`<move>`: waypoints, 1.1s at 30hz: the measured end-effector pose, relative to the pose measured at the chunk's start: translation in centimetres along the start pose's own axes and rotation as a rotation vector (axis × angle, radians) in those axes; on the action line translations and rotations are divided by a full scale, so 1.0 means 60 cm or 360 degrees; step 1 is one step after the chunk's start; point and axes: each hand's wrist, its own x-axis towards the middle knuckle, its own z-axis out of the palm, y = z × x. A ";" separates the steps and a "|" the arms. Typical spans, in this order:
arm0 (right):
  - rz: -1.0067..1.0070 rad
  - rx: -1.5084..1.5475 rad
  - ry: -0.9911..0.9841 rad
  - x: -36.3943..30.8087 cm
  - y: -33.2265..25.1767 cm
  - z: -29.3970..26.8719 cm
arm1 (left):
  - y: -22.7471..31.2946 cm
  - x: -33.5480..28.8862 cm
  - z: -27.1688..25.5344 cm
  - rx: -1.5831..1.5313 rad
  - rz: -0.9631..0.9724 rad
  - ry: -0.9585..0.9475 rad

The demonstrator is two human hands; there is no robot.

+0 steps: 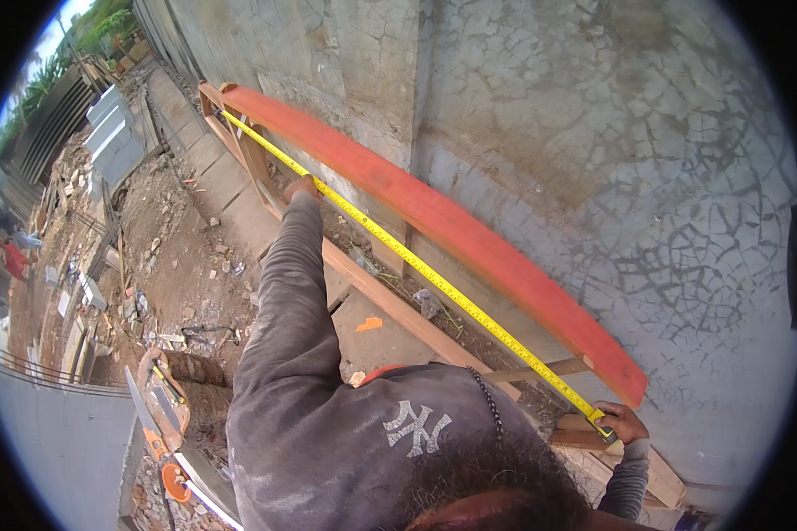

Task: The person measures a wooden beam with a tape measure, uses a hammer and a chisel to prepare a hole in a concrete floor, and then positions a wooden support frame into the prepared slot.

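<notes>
A yellow tape measure blade [434, 279] runs diagonally along a long wooden frame, from its far left end to the near right. My right hand [624, 423] is closed around the tape measure's case [606, 434] at the near end. Farther along, my left hand [301, 188] is closed at the blade's edge; its fingertips are partly hidden. Beside the blade, toward the wall, lies a red-faced plank [452, 226] on the frame. On the other side a brown timber rail [398, 310] runs nearly parallel. A short crosspiece [545, 369] passes under the blade near my right hand.
A cracked grey wall [646, 133] rises close along the right. To the left, an orange-handled saw [155, 438] and other tools lie on a log [199, 389]. Rubble and dirt [177, 248] spread beyond. Pale blocks [115, 133] are stacked farther off.
</notes>
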 end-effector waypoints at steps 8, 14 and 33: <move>0.0086 0.0116 0.0068 0.046 -0.001 0.011 | -0.025 0.058 0.025 0.0021 -0.0088 -0.0068; 0.0034 -0.0005 0.0081 0.100 -0.073 0.024 | -0.039 0.054 0.041 -0.0067 -0.0127 -0.0020; -0.0210 0.0076 0.0010 0.159 -0.108 0.040 | -0.120 -0.003 0.061 -0.0269 -0.0146 -0.0486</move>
